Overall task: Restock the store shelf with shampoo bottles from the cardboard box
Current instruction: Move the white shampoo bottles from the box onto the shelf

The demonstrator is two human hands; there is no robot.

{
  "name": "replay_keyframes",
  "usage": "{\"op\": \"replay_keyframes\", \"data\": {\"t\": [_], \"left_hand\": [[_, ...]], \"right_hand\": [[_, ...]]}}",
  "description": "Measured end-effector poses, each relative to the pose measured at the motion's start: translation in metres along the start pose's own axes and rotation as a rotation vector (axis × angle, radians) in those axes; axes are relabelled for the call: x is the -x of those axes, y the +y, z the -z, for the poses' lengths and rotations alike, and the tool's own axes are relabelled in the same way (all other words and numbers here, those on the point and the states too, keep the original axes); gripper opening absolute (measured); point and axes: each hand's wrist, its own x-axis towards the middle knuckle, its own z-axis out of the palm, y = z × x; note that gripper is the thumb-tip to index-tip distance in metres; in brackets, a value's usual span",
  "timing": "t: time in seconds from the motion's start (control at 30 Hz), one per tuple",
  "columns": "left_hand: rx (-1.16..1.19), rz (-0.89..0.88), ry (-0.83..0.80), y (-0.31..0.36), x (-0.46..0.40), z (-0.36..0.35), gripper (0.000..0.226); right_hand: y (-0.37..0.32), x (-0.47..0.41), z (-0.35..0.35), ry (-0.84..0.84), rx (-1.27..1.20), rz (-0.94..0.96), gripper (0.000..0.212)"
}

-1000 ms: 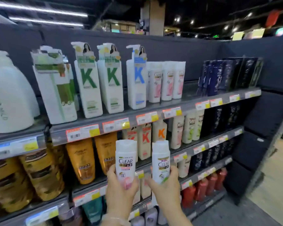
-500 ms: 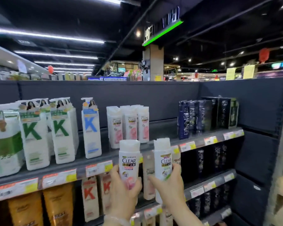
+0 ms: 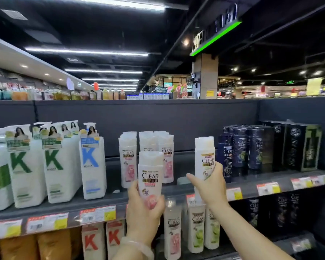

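Both hands are up at the top shelf. The left hand [image 3: 143,205] wraps its fingers round the lower half of a white plastic shampoo bottle with a pink flower label [image 3: 150,177], holding it upright in front of the dark grey metal shelf edge [image 3: 176,192], just ahead of the row of matching white pink-label bottles [image 3: 129,160] that stands on the shelf. A pale bangle [image 3: 139,246] sits on that wrist.

Over on the other side, the right hand [image 3: 210,186] grips a white plastic shampoo bottle with a green-and-yellow label [image 3: 204,156], upright, raised higher and further in, between the pink-label row and the dark navy shampoo bottles [image 3: 240,147]. Whether its base touches the shelf board is hard to say, as the hand covers it.

At the left of the shelf stand tall white pump bottles with a green K [image 3: 53,166] and one with a blue K [image 3: 92,166]. Orange-and-yellow price tags [image 3: 98,214] line the shelf front. Below, more white bottles [image 3: 195,231] fill the next level.
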Motion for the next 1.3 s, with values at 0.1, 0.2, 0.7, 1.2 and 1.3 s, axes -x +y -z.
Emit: {"op": "replay_keyframes", "data": {"t": [0.1,0.2,0.7,1.2,1.3], "left_hand": [[0.006,-0.033,0.04,-0.002,-0.023,-0.011,0.061],[0.02,-0.06,0.056,-0.001,-0.044,-0.022,0.06],[-0.058,-0.066,0.171,-0.012,-0.076,-0.075,0.063],[-0.058,-0.067,0.241,-0.011,-0.092,-0.114,0.06],[-0.09,-0.058,0.227,-0.016,-0.093,-0.118,0.062]], "right_hand": [[0.003,-0.035,-0.013,0.017,0.0,0.011,0.062],[0.012,-0.061,-0.031,0.0,0.003,-0.014,0.063],[0.066,-0.07,-0.047,-0.137,0.077,-0.044,0.073],[0.073,-0.07,-0.045,-0.177,0.035,-0.013,0.075],[0.073,-0.07,-0.045,-0.185,0.031,-0.011,0.076]]}}
